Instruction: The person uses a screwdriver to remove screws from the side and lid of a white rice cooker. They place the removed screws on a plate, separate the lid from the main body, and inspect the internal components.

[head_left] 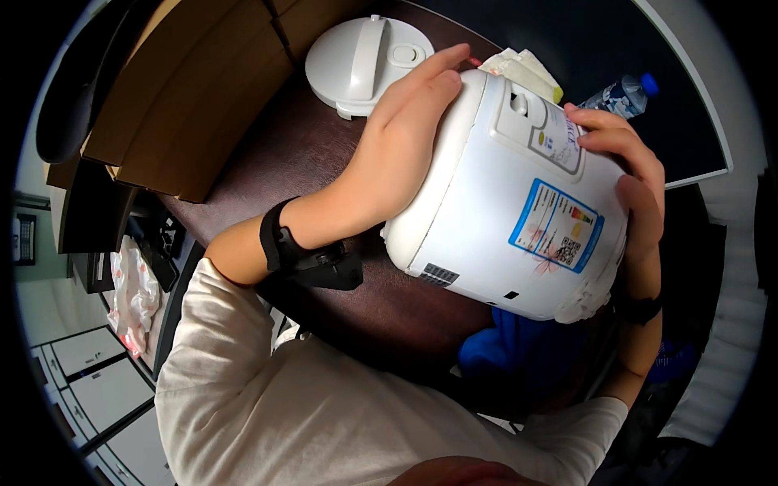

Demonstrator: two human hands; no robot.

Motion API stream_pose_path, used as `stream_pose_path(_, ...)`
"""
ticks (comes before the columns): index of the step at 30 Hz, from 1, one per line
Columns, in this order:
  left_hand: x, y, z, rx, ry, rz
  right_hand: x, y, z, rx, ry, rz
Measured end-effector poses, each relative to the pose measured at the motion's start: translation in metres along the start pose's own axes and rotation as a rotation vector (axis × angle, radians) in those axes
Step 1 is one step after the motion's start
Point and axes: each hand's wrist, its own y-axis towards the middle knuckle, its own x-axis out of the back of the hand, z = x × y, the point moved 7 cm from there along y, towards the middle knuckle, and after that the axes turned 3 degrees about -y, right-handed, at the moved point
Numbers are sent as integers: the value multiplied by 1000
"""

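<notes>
A white rice cooker body [494,215] is held tilted on its side above the dark brown table. Its top rim faces left, and its base points to the lower right. My left hand [405,142] presses along the rim, palm against the cooker and fingers stretched toward the far side. Around the side near the base curls my right hand [632,166], its fingertips by the front panel. Between both hands the cooker is gripped; its inside is hidden. A round white lid [332,65] with a handle lies separately on the table beyond my left hand.
Brown cardboard boxes [194,89] stand at the far left. Past the cooker are a pale folded cloth or packet [523,71] and a clear bottle [620,99] with a blue cap. Blue fabric [519,348] hangs below the cooker. A plastic bag [134,296] lies left.
</notes>
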Motion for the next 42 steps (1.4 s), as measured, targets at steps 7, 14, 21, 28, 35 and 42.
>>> stream_pose_path(7, -5, 16, 7, 29, 72, 129, 6, 4, -14, -9, 47, 17)
stream_pose_path(14, -9, 21, -3, -68, 153, 214, 23, -13, -28, -183, 32, -200)
stream_pose_path(21, -6, 14, -12, -99, 300, 216, 0, -105, -39, -519, 172, -347)
stream_pose_path(28, -12, -1, -14, -59, 313, 195, -54, -139, -5, -534, 353, -471)
stream_pose_path(35, -14, -37, -29, -142, 447, 158, -80, -144, 16, -409, 318, -488)
stream_pose_path(42, 5, -58, -27, -237, 461, 73, -92, -143, 39, -238, 227, -475)
